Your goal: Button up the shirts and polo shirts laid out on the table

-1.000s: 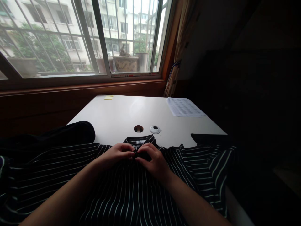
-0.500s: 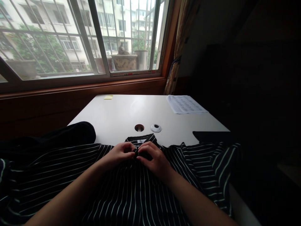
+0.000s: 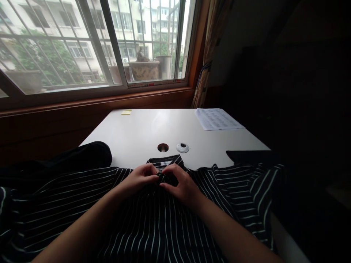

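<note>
A black shirt (image 3: 161, 226) with thin white stripes lies spread across the near part of the table, its collar (image 3: 164, 159) pointing away from me. Just below the collar, my left hand (image 3: 143, 177) pinches the front edge of the shirt between thumb and fingers. My right hand (image 3: 181, 184) faces it from the other side, its curved forefinger and thumb at the same bit of cloth. Dark fabric fills the gap between the two sets of fingertips. Any button there is too small and dark to make out.
The white table (image 3: 137, 131) has a round cable hole (image 3: 163, 147) with its loose cover (image 3: 182, 147) beside it. Printed papers (image 3: 218, 119) lie far right, a yellow sticky note (image 3: 126, 112) far left. Dark cloth (image 3: 93, 153) lies at left. A barred window (image 3: 82, 47) is beyond.
My right thumb and forefinger are slightly farther apart around the cloth near the collar. My left hand keeps its pinch almost unmoved. The view has shifted slightly.
</note>
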Demonstrator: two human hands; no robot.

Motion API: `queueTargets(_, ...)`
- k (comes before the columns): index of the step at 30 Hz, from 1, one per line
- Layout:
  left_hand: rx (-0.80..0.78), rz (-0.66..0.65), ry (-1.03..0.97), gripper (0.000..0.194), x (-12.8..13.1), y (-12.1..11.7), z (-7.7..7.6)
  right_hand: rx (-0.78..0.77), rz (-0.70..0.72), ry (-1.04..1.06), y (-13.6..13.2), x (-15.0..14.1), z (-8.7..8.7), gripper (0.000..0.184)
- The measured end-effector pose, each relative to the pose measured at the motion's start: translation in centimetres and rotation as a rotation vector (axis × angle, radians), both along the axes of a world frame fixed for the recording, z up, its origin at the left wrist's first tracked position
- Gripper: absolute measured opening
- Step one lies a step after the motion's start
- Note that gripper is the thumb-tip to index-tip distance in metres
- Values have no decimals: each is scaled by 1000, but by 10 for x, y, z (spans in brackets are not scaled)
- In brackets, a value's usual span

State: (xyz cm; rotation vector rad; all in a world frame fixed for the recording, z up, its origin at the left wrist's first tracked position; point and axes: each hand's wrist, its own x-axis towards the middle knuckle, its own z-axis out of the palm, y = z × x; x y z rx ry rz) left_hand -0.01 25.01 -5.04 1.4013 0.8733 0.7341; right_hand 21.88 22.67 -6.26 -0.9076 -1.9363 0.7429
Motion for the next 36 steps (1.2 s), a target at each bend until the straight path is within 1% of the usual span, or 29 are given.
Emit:
queueTargets(7,-41,-10,-4,27,-1,-3,5,14,22,-8,0,0,4,31)
queueTargets(12,-40,-1,-32,22,0,-4,4,-4,1,-13,1,0,2,31)
queueTargets(14,11,37,-24,21,2,-5,3,-15,-27,-20,1,0,0,27)
queueTargets(18,216,146,93,20,8,-6,-2,-43,-79,-8,2,-1,-3,20)
queueTargets(21,345,209,184,17,12,-7,-7,-35,-89,-17,3,-1,-2,20)
queueTargets(24,421,243,220,16,14,-8,-12,-28,-101,-33,4,-2,0,22)
queueTargets(28,501,216,221,13,16,-10,-17,-61,-71,-68,4,-3,2,35)
queueTargets(30,521,200,229,13,16,-12,-17,-66,-48,-84,5,-3,2,32)
queueTargets(33,500,185,226,12,16,-12,-14,-47,-45,-84,6,-2,1,23)
queueTargets(36,489,163,244,10,14,-11,-9,-42,-59,-66,6,0,0,23)
